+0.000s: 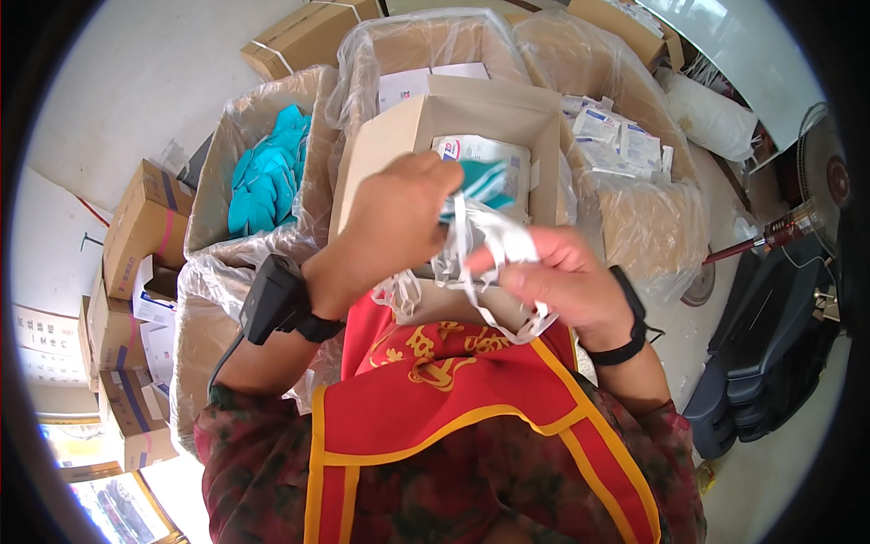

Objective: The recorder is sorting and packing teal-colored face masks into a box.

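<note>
My left hand (403, 204) is closed on a folded teal cloth piece (489, 181) with white edging, slightly blurred by motion. Long white straps (467, 240) hang from it in loops. My right hand (575, 281) pinches some of these straps between thumb and fingers, to the right of and nearer than the cloth. Both hands are above an open cardboard box (362, 168). Inside that box lies a white printed packet (458, 147), partly covered by the cloth. Left of the box, a plastic-lined carton (208, 204) holds a heap of similar teal cloth pieces (267, 177).
At the right, another lined carton (639, 236) contains white packets (621, 140). Behind is a lined carton (503, 41) with white boxes (408, 86). Brown cartons (145, 227) are stacked at the left. A fan (834, 172) and dark plastic parts (770, 344) stand at the right.
</note>
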Demonstrator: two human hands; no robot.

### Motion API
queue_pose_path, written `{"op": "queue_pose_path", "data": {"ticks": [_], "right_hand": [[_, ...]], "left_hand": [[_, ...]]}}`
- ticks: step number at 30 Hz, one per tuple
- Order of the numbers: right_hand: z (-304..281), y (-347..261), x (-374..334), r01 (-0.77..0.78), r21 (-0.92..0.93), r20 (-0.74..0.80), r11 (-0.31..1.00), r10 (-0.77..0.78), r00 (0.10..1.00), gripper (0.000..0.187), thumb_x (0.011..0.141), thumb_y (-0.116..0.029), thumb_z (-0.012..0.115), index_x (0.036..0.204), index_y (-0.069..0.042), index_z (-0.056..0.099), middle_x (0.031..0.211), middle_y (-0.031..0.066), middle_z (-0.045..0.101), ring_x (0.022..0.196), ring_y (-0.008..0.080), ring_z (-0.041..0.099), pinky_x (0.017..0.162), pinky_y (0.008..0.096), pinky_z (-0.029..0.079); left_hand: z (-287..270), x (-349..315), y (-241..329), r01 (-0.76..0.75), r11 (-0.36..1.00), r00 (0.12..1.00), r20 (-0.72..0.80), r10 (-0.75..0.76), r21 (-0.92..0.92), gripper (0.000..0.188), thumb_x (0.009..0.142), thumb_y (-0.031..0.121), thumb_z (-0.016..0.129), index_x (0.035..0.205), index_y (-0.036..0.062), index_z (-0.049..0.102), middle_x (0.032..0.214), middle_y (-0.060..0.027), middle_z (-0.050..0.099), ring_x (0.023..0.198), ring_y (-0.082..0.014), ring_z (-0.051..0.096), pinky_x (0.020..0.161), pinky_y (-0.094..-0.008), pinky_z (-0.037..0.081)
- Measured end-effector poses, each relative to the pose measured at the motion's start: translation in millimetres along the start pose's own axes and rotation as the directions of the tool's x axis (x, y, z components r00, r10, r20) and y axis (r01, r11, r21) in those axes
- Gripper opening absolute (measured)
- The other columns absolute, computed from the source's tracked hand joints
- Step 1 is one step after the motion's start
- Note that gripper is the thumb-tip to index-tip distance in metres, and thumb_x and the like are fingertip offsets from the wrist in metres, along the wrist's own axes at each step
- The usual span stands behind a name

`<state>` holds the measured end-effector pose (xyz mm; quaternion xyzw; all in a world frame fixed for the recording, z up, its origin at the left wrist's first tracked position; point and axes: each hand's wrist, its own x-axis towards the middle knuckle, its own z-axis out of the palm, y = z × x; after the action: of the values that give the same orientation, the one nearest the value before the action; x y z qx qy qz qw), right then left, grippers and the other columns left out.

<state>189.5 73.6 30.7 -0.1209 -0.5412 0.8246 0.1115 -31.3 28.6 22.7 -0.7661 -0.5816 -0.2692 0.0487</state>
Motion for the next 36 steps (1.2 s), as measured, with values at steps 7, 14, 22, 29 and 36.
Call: {"op": "queue_pose_path", "data": {"ticks": [7,14,22,29,36], "right_hand": [[-6,-27,4,0.102,-0.951,0.245,-0.291,-0.512,0.823,0.019,0.079,-0.019,0.067,0.075,-0.008,0.053,0.068,0.0054,0.058,0.063,0.0270,0.062,0.053,0.0366,0.048],[25,-37,-39,0.374,-0.914,0.398,-0.156,-0.172,0.901,0.022,0.082,-0.027,0.065,0.073,-0.011,0.053,0.053,0.0022,0.043,0.046,0.0205,0.051,0.039,0.0357,0.038],[39,-65,-69,0.330,-0.881,0.373,0.339,0.069,0.925,0.029,0.085,-0.026,0.068,0.067,-0.012,0.050,0.053,0.0021,0.047,0.046,0.0186,0.052,0.039,0.0344,0.035],[-20,-58,-118,-0.255,-0.840,-0.228,0.479,0.114,0.967,0.019,0.092,-0.016,0.062,0.080,-0.002,0.058,0.057,0.0029,0.046,0.050,0.0125,0.040,0.048,0.0281,0.036],[-22,-26,-41,-0.169,-0.386,-0.339,0.907,0.031,0.940,0.028,0.099,-0.029,0.051,0.086,-0.006,0.060,0.066,-0.0032,0.053,0.059,0.0075,0.050,0.053,0.0243,0.039]], "left_hand": [[-12,-11,26,-0.081,0.993,0.983,0.158,0.093,-0.080,0.022,0.064,0.010,0.068,0.085,0.0077,0.058,0.082,-0.0081,0.058,0.080,-0.0298,0.060,0.066,-0.0398,0.049],[-50,-47,47,-0.349,0.912,0.887,0.237,0.395,-0.214,0.021,0.059,0.014,0.064,0.069,0.0137,0.046,0.067,-0.0020,0.039,0.059,-0.0200,0.049,0.047,-0.0316,0.041],[-117,-54,67,-0.435,0.870,0.777,0.390,0.493,-0.233,0.021,0.066,0.019,0.063,0.065,0.0152,0.042,0.062,0.0006,0.034,0.054,-0.0113,0.043,0.043,-0.0243,0.033],[-133,-98,-23,0.017,0.993,0.933,0.356,-0.057,0.115,0.029,0.048,0.009,0.066,0.063,0.0091,0.041,0.063,-0.0055,0.041,0.055,-0.0273,0.047,0.046,-0.0396,0.036],[-99,-37,1,-0.239,0.948,0.966,0.154,0.210,0.209,0.021,0.058,0.003,0.064,0.070,0.0082,0.047,0.065,-0.0062,0.043,0.060,-0.0249,0.052,0.051,-0.0370,0.042]]}}
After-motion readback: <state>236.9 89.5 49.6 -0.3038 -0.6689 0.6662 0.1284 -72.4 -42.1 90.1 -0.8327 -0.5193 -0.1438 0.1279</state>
